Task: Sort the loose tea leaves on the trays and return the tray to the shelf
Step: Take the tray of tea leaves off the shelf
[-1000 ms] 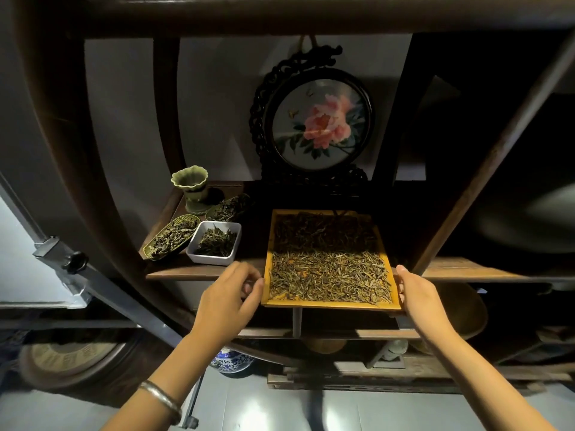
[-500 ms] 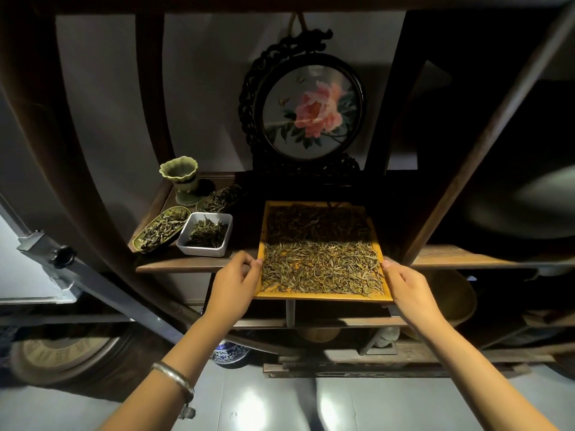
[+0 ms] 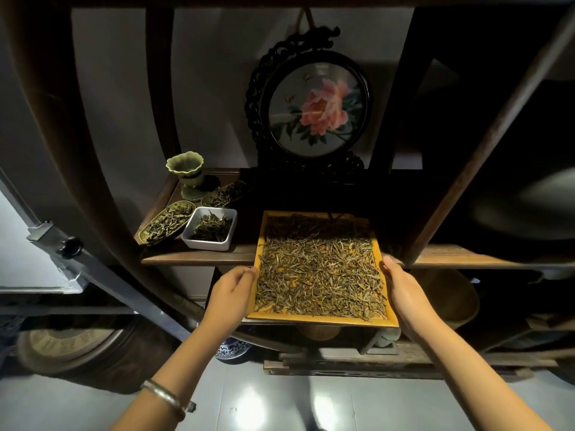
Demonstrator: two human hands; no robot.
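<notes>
since half a second before, our left hand (image 3: 231,289) had closed in on the yellow tray (image 3: 320,320), fingers curled at its left rim in a grip. our right hand (image 3: 404,290) lay along the right rim; whether its grip wrapped the rim we couldn't tell. the tray of tea leaves (image 3: 320,275) sat half on the shelf (image 3: 199,259), near edge overhanging. room stayed between it and the white dish (image 3: 209,228).

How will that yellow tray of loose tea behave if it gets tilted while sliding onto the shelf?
The yellow tray looks rigid, so it probably won't flex. Its rim seems shallow, so the loose tea leaves would likely slide and spill. It probably feels light; left hand and right hand hold its sides.
</notes>
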